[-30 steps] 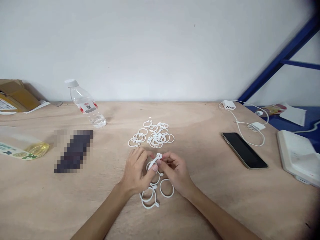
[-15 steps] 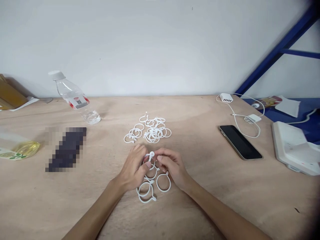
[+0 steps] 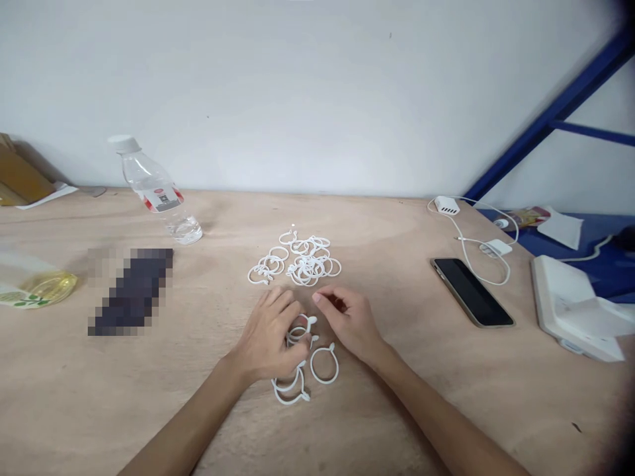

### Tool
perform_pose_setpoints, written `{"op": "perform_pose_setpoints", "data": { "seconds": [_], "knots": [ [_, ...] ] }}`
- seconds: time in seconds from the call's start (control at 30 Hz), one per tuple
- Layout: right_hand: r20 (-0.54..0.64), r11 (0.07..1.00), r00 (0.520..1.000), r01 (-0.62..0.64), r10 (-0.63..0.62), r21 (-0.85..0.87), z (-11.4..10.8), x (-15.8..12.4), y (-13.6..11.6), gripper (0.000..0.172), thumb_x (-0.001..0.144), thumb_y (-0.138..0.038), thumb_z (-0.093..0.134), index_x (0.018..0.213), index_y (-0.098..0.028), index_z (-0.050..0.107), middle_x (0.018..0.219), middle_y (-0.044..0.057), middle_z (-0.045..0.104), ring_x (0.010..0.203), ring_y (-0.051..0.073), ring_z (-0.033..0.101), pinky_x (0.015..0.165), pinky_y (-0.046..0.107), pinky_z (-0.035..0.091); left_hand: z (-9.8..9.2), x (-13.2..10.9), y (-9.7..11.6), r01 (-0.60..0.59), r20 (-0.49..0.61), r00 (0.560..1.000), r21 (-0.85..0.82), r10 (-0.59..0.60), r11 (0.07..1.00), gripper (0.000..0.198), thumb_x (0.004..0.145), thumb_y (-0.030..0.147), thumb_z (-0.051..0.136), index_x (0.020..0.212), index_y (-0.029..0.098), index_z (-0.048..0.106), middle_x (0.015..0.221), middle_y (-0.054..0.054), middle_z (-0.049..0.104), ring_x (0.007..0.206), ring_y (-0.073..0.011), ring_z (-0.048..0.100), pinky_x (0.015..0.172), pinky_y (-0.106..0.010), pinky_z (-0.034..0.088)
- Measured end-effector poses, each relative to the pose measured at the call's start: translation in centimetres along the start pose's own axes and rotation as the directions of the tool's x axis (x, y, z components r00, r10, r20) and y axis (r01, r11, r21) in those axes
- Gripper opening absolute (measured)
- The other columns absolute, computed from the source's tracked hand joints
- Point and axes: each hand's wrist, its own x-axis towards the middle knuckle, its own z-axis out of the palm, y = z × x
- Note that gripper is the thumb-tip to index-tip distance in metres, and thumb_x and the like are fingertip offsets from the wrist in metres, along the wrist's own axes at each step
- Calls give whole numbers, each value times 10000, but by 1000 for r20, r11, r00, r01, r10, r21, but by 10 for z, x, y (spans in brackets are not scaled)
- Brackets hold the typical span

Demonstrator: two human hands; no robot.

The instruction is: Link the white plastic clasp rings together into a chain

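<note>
Just on the near side of the ring pile (image 3: 310, 266), the left hand (image 3: 274, 336) arches over overlapping white rings (image 3: 312, 321), its grip too covered to tell, while the right hand (image 3: 350, 317) curls loosely with no ring visible. Nearer than the pile lies a lone ring (image 3: 332, 348); overlapped loops could snag and drag neighbours if a finger hooks one.

Clear btl (image 3: 157, 192) w/ wht cap (image 3: 124, 144), phone (image 3: 471, 291), wht charger (image 3: 447, 205)
</note>
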Motion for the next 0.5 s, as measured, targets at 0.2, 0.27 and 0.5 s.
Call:
{"op": "perform_pose_setpoints", "data": {
  "seconds": [0.2,0.27,0.5],
  "knots": [
    [-31,873,994,74,-101,-482,8,28,13,199,771,-361,634,878,-197,668,686,11,619,626,157,546,611,266,395,-2,-1,4,-28,-2,1000,15,28,999,279,758,395,624,966,210,654,903,-42,594,882,-223,480,830,-398,380],
    [-33,827,994,70,-106,-558,16,33,12,189,764,-388,643,824,-210,665,684,9,626,620,158,551,592,260,378,-2,-1,3,-6,-30,1000,2,6,1000,267,789,405,604,943,195,661,912,-48,610,877,-215,490,835,-389,387],
    [-63,856,987,98,-150,-508,14,38,6,145,808,-286,572,780,-202,687,638,19,648,607,166,576,585,267,401,-2,-1,-1,32,-135,990,-62,-40,998,166,828,308,571,855,176,668,801,-45,636,806,-199,498,770,-365,407]
  ]
}}
